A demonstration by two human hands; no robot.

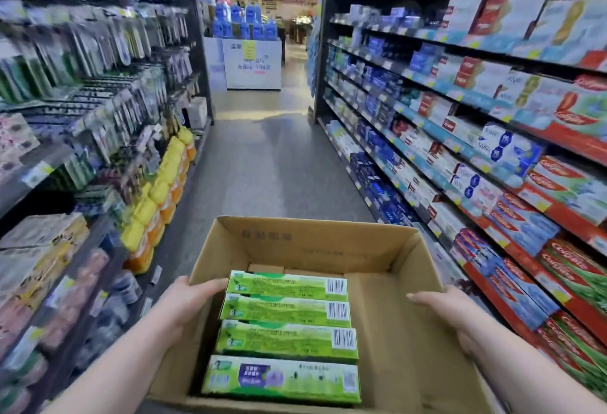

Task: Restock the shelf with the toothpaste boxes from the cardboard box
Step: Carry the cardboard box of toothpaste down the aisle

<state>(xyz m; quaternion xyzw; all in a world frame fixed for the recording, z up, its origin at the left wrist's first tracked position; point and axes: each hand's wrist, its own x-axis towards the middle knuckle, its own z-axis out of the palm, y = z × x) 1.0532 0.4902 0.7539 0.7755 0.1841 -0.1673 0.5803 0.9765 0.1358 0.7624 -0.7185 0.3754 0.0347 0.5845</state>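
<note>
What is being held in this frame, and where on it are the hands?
The cardboard box, carried by both hands: the left hand grips its left rim, the right hand its right rim.

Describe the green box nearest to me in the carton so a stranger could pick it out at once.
Find the open carton held by the left hand and right hand in the aisle. Green boxes lie in a column on its left side. The nearest box alone shows a purple label; the other three show barcodes.
</note>
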